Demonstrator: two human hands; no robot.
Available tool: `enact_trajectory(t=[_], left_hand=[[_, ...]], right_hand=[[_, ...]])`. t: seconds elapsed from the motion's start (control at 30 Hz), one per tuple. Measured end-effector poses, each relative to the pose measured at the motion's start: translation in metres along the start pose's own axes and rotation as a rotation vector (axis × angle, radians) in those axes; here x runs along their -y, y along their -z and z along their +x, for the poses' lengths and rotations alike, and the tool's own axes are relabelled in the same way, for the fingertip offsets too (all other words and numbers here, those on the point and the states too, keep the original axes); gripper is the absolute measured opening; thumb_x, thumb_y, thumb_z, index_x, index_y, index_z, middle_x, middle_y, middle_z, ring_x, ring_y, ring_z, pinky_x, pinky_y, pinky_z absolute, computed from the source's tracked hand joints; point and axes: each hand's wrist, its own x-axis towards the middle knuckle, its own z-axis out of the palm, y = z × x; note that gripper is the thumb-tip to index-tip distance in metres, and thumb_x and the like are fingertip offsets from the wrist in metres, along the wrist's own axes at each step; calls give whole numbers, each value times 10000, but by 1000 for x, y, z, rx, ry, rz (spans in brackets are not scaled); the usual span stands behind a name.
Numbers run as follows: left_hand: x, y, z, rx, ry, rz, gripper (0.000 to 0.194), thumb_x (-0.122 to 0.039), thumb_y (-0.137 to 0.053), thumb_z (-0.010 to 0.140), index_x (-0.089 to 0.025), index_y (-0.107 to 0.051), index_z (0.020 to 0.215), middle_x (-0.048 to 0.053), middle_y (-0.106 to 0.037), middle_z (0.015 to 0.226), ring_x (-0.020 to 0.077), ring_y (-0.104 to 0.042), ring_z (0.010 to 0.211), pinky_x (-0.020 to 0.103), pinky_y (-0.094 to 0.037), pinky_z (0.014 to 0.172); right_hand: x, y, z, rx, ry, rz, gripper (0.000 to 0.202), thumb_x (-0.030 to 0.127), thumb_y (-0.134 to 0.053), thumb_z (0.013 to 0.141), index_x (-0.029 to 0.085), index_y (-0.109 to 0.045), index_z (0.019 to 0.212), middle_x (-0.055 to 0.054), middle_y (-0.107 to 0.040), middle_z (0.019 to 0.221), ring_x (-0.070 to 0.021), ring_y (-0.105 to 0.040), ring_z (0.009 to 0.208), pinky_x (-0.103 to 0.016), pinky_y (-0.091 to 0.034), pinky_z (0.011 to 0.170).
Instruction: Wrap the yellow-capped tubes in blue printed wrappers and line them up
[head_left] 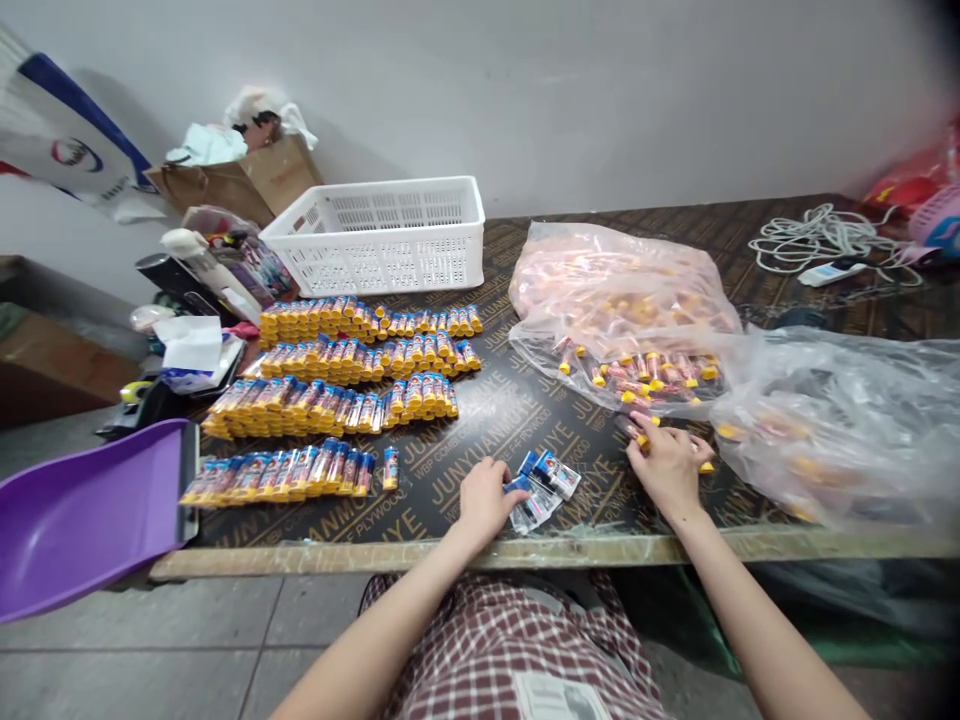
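Note:
My left hand [486, 498] is at the front edge of the table, its fingers curled and its thumb pressed on a small blue-and-clear label sleeve [531, 508]. Another sleeve [559, 474] lies beside it. Over by the clear plastic bag, my right hand [670, 468] bends over small yellow-capped tubes, with thumb and forefinger around one tube [643, 438]; the fingers partly hide it. More pink tubes with yellow caps [652, 370] spill from the mouth of the bag [622, 265].
Rows of labelled tubes [330, 400] lie stacked at left, with one single tube [391, 468] at the front row's end. Behind them stands a white basket [390, 255]. A purple dustpan [97, 510] juts out at left. A second plastic bag [847, 430] and a white cord [825, 240] lie at right.

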Motion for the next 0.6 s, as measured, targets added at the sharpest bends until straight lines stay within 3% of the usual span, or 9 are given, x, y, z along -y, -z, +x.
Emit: enact_trajectory(t=[0.13, 0.23, 0.37, 0.43, 0.6], left_hand=[[1, -8, 0, -16, 53, -62, 112, -276, -685, 719, -199, -603, 721, 12, -610, 779, 159, -559, 736, 259, -347, 647], [3, -6, -2, -33, 55, -96, 93, -242, -671, 722, -195, -594, 697, 7, -611, 752, 153, -549, 722, 259, -346, 649], [0, -4, -4, -107, 62, -187, 89, -192, -668, 684, -188, -580, 675, 3, -602, 738, 147, -537, 726, 258, -360, 671], [-1, -3, -3, -125, 105, -362, 100, -199, -656, 677, -181, -562, 650, -10, -585, 673, 132, -531, 670, 247, -373, 648], [1, 6, 3, -80, 362, -1115, 283, -334, -734, 598, -162, -565, 746, -37, -582, 536, 107, -541, 505, 228, -430, 548]], right_hand=[[9, 12, -12, -72, -76, 334, 335, 302, -476, 808, 179, -633, 1077, -100, -678, 927, -246, -574, 875, -447, -344, 891], [26, 20, -23, -36, -176, 700, 367, 346, -521, 818, 173, -598, 1133, -111, -654, 1069, -214, -609, 829, -374, -467, 776], [58, 32, -38, 54, -262, 980, 348, 387, -608, 785, 178, -621, 1062, -95, -668, 998, -198, -624, 760, -363, -517, 717], [74, 41, -43, 108, -274, 1063, 326, 384, -635, 775, 181, -633, 1030, -88, -674, 973, -200, -632, 774, -367, -530, 730], [104, 59, -54, 136, -190, 1216, 225, 333, -627, 801, 202, -661, 981, -95, -634, 1046, -215, -621, 916, -357, -548, 783]])
